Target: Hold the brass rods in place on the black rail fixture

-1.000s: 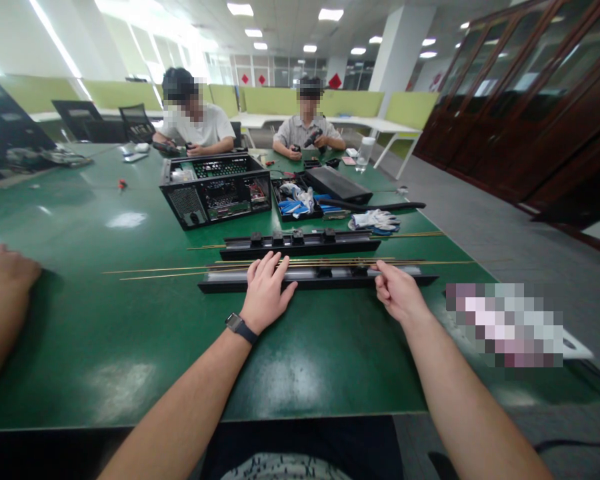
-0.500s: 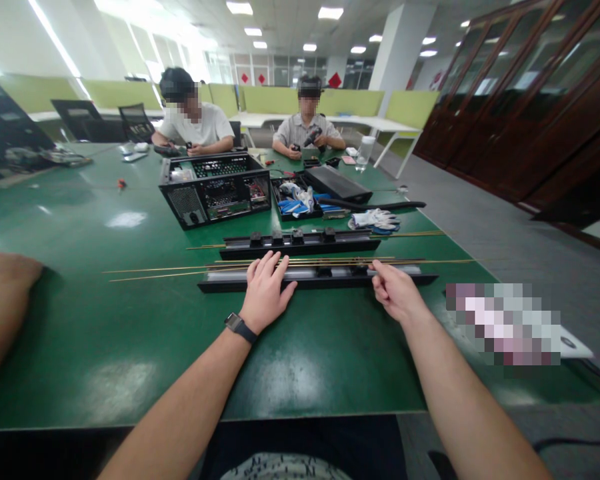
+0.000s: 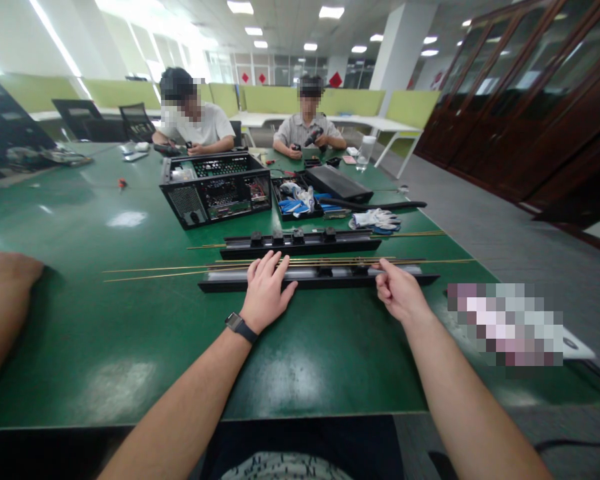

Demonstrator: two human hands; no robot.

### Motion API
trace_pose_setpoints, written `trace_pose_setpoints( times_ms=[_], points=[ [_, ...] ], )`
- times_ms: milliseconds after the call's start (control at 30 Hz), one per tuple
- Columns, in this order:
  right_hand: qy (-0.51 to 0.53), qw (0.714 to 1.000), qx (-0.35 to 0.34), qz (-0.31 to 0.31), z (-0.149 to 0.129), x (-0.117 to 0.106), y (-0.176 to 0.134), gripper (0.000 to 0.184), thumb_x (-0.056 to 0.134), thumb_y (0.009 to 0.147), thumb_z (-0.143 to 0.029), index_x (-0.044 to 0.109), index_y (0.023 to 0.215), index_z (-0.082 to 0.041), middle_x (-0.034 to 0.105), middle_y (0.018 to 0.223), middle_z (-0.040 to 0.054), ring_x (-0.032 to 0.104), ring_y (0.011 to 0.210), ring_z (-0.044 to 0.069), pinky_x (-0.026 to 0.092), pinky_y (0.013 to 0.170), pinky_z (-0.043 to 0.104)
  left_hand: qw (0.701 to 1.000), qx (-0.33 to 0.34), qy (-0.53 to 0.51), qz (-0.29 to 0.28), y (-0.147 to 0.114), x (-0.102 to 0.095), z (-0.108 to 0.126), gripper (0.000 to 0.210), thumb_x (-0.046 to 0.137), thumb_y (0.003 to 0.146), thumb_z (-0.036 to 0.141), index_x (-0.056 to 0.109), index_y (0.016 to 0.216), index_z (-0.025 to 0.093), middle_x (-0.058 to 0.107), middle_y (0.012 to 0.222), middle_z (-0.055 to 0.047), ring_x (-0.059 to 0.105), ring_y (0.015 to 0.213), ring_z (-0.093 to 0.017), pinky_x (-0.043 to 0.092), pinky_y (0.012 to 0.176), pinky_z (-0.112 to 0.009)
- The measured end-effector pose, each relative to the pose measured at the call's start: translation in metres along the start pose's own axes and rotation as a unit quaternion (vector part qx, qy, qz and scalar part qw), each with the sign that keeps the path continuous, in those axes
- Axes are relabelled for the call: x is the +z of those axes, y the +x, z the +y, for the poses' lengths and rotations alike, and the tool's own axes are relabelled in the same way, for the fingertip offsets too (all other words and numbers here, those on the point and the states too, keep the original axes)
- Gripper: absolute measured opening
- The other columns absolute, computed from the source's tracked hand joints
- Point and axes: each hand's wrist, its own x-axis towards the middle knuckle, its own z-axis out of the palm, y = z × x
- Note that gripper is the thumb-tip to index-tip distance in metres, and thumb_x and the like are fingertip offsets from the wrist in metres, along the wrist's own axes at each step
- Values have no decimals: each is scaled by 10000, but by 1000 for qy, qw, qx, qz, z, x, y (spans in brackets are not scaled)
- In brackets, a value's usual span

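Left hand (image 3: 267,290): fingers spread, laid across the golden rods (image 3: 310,263), which lie lengthwise over the front channel (image 3: 350,283); we see dark blocks (image 3: 325,271) inside it. Right hand (image 3: 400,288): fingers curled, index tip at the rods; we cannot tell whether they pinch one. Behind, we note a rear channel (image 3: 300,249) carrying four blocks. Beyond, an open computer case (image 3: 185,207) contains circuit boards (image 3: 227,209); beside it, a black tray (image 3: 300,217) holds white-and-blue gloves (image 3: 304,198).

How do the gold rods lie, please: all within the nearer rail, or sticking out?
Sticking out: two gold rods extend leftward beyond the nearer rail.
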Motion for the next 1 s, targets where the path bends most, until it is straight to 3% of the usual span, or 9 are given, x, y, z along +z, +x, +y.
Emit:
trace_pose_setpoints(
  times_ms=[100, 300, 500, 700, 900, 1000],
  points=[
    [5, 1000, -9, 11, -1, 0, 0, 229, 728, 897, -389, 642, 883, -177, 529, 504, -54, 329, 306, 50, 200, 266, 153, 1000, -1, 0, 2, 0, 1, 0, 543, 576, 978, 395, 516, 1484, 208, 547, 1520, -156, 415, 1487, -324, 283, 1222, -534],
    [-19, 999, -4, -36, 0, 2, -3, 288, 785, 856, -437, 644, 904, -190, 544, 514, -48, 344, 305, 52, 207, 276, 145, 1000, 0, 1, 3, 0, 1, 0, 538, 575, 978, 395, 520, 1481, 211, 552, 1515, -153, 419, 1485, -325, 279, 1224, -535],
    [6, 1000, -5, 7, 0, 0, 0, 250, 747, 885, -413, 633, 885, -190, 534, 508, -52, 331, 301, 54, 200, 266, 154, 1000, -1, 0, 3, 0, -1, 1, 539, 574, 981, 396, 519, 1480, 199, 548, 1518, -156, 412, 1489, -322, 277, 1225, -526],
    [-15, 999, -4, -32, 1, 1, -1, 306, 798, 841, -438, 655, 913, -177, 543, 514, -49, 346, 310, 50, 202, 273, 145, 1000, -2, 0, 3, 0, 0, 0, 541, 576, 980, 398, 517, 1481, 203, 545, 1521, -155, 411, 1489, -323, 270, 1228, -530],
    [3, 1000, -3, 3, 0, 0, 1, 275, 761, 870, -425, 652, 900, -175, 538, 512, -50, 340, 312, 50, 202, 267, 150, 1000, 1, 4, 3, 0, 0, 0, 540, 579, 981, 396, 521, 1478, 193, 548, 1517, -160, 416, 1485, -323, 276, 1225, -523],
    [-2, 1000, -7, -11, 1, -2, 2, 296, 784, 849, -436, 653, 907, -176, 539, 515, -55, 338, 313, 47, 205, 267, 146, 1000, 0, 5, 0, 0, 0, 1, 546, 582, 980, 398, 519, 1479, 187, 546, 1519, -159, 411, 1488, -323, 276, 1225, -525]
  ],
)
